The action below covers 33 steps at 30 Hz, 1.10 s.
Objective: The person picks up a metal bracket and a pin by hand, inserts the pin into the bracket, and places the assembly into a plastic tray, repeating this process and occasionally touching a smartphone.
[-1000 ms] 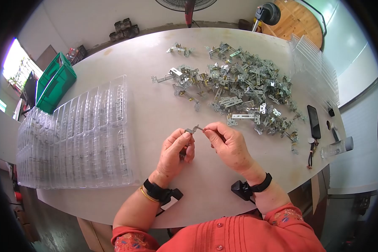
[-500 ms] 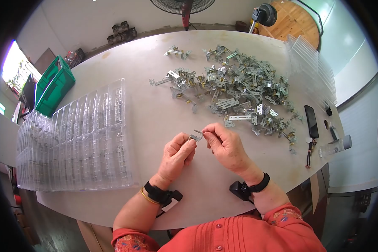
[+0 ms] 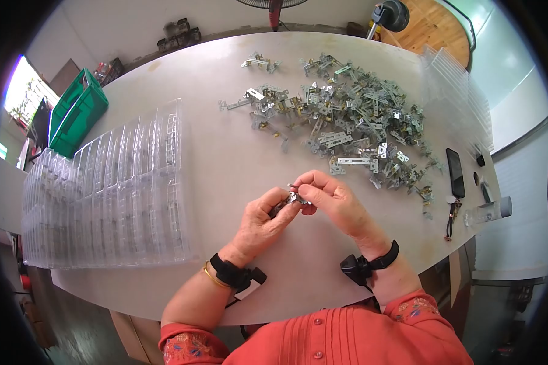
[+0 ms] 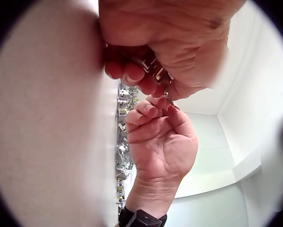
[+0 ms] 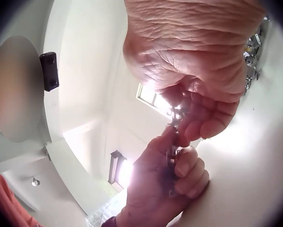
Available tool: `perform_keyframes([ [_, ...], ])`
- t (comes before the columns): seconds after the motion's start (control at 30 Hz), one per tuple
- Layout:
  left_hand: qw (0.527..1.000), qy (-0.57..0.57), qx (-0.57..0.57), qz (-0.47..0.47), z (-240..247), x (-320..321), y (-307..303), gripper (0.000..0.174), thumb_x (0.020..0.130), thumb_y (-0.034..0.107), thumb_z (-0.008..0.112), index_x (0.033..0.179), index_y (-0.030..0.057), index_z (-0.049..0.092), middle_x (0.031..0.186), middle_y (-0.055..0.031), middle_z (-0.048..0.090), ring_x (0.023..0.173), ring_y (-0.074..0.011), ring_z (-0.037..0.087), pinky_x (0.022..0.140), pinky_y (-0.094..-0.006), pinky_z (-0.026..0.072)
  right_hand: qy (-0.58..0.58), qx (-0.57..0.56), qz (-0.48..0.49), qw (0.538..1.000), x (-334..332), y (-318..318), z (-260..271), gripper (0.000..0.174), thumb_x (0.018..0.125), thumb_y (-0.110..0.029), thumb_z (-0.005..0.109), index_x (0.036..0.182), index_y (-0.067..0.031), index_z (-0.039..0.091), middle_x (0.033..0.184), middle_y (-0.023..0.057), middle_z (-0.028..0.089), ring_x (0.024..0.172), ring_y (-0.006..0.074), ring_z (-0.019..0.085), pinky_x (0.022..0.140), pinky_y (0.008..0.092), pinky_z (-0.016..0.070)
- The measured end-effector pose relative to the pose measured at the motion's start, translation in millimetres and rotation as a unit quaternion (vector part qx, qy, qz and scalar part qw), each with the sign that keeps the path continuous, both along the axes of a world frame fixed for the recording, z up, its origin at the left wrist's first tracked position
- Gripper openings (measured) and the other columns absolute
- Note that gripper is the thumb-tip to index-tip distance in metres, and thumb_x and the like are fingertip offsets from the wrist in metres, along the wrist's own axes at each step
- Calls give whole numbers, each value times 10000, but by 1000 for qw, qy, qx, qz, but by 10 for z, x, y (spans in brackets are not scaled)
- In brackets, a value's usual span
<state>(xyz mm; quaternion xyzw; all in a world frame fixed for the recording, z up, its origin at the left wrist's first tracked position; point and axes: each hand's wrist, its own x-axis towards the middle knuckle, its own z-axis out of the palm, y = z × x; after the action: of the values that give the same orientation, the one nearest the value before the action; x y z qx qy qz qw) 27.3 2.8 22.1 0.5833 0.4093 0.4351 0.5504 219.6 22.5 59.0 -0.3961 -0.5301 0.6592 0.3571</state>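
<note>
In the head view my left hand (image 3: 262, 222) grips a small metal bracket (image 3: 294, 198) between thumb and curled fingers. My right hand (image 3: 338, 204) meets it from the other side, thumb and forefinger pinching a thin grey metal piece (image 3: 292, 186) right at the bracket. Fingers cover much of both parts. From the left wrist, the bracket (image 4: 155, 71) shows inside the curled left fingers, with the right fingertips just beyond. The right wrist view has the two hands close together, metal showing between them.
A heap of metal brackets (image 3: 365, 118) spreads over the table beyond my hands. Stacked clear plastic trays (image 3: 186, 182) lie at the left, near a green crate (image 3: 79, 115). More clear trays (image 3: 460, 97), a phone (image 3: 454, 173) and a clear bottle (image 3: 487, 214) lie at the right.
My hands have come together from a small gap. The left hand has shifted right and turned, and the right fingers have brought the thin piece against the bracket.
</note>
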Motion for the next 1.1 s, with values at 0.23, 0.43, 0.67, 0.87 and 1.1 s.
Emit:
perform_keyframes([
  [0.23, 996, 89, 30, -12, 22, -15, -10, 152, 946, 156, 698, 948, 27, 617, 728, 63, 472, 669, -47, 387, 574, -240, 337, -44, 118, -81, 989, -67, 0, -172, 105, 995, -168, 653, 1033, -70, 656, 870, -53, 606, 775, 29, 524, 703, 215, 461],
  [0.43, 990, 68, 59, 105, -54, 37, -3, 118, 942, 122, 700, 936, 36, 619, 725, 60, 465, 667, -47, 388, 572, -229, 344, -41, 152, -127, 979, -44, 7, -168, 119, 1003, -189, 644, 1040, -78, 663, 871, -42, 626, 771, 40, 555, 699, 222, 481],
  [0.67, 990, 76, 71, 95, 15, 28, -15, 105, 941, 119, 700, 960, 38, 636, 729, 71, 480, 669, -44, 397, 573, -228, 349, -35, 84, -82, 992, -76, -26, -99, 126, 1017, -174, 616, 1038, -55, 653, 851, -13, 652, 747, 67, 599, 695, 235, 522],
  [0.87, 996, -18, 23, 78, -23, 4, -15, 217, 1003, 194, 595, 1094, 3, 641, 878, -3, 625, 771, -75, 540, 714, -243, 466, -23, 99, -127, 987, -33, 8, -61, 107, 1025, -143, 595, 1040, -46, 635, 859, 1, 650, 750, 73, 593, 698, 241, 530],
  [1.1, 996, -42, -71, -25, 4, -65, 19, 273, 1029, 216, 557, 1185, -5, 598, 955, -34, 644, 824, -106, 587, 776, -267, 500, 5, 116, -140, 983, 82, 79, -77, 96, 1020, -136, 600, 1035, -48, 635, 880, 4, 643, 775, 76, 591, 687, 239, 518],
])
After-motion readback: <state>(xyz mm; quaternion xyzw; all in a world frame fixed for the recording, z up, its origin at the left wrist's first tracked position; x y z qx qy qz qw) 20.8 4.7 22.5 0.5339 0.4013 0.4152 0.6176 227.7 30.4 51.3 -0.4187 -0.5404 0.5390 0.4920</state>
